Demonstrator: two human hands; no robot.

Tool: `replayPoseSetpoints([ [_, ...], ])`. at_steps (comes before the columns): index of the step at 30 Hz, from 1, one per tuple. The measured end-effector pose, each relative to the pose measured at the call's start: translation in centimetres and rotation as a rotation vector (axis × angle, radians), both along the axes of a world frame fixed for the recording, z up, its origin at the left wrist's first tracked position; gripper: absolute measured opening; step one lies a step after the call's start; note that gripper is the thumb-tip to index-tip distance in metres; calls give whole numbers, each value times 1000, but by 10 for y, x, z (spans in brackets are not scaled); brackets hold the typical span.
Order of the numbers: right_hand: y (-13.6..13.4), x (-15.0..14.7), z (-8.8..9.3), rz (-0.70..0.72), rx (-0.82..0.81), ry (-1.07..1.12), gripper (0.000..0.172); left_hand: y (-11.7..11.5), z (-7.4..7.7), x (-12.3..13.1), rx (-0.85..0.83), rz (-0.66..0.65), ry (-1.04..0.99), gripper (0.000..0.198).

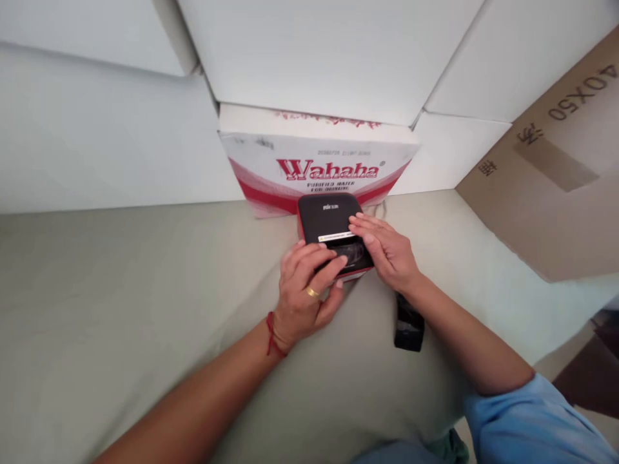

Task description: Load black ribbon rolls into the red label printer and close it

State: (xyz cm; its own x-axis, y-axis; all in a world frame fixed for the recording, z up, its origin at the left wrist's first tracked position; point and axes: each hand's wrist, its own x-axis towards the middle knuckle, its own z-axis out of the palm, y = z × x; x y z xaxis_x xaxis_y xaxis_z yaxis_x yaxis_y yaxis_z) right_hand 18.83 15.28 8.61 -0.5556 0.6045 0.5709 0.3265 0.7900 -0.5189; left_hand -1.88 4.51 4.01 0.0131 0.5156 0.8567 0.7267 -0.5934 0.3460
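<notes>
Head cam, left hand (pixel 305 298) on the black box's (pixel 325 219) front, can't tell if it's gripping, box sitting just before a Wahaha carton (pixel 333 170), right hand (pixel 393 256) draped unclenched on box's right edge, black block (pixel 409 327), brown cardboard (pixel 525 193)

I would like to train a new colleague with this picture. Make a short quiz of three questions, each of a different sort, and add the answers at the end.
1. Multiple choice: what is worn on the left wrist?
A) a watch
B) a red string bracelet
C) a glove
2. True or false: the left hand and the right hand both touch the black-topped box.
3. Short answer: what stands directly behind that box?

Key
1. B
2. True
3. A white-and-red carton
</notes>
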Motion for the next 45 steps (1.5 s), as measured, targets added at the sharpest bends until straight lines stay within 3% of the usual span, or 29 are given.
replayPoseSetpoints([
  [3, -3, -3, -7, -27, -33, 77, 44, 3, -4, -5, -36, 12, -240, 46],
  [7, -9, -5, -8, -30, -117, 134, 45, 17, -23, -15, -286, -13, -679, 43],
  [10, -16, -3, -5, 11, -110, 119, 47, 30, -38, -20, -406, -185, -964, 59],
  [12, -23, -1, -5, 12, -5, 100, 48, 36, -41, -21, -419, -337, -1044, 67],
  [15, -32, -1, -11, -52, 234, 137, 47, 38, -37, -22, -443, -496, -1063, 75],
  [18, -38, -4, -17, -105, 373, 133, 42, 38, -32, -23, -464, -534, -1060, 77],
  [34, -37, -6, -12, -54, 341, 101, 33, 42, -36, -32, -524, -541, -1022, 96],
  [39, -35, 0, 0, -46, 266, 39, 34, 48, -46, -30, -489, -519, -952, 96],
  [42, -26, 2, 26, 6, 48, -18, 45, 51, -52, -25, -478, -506, -969, 85],
  [45, -8, -7, 58, -61, -212, -161, 44, 53, -54, -21, -479, -453, -988, 78],
])
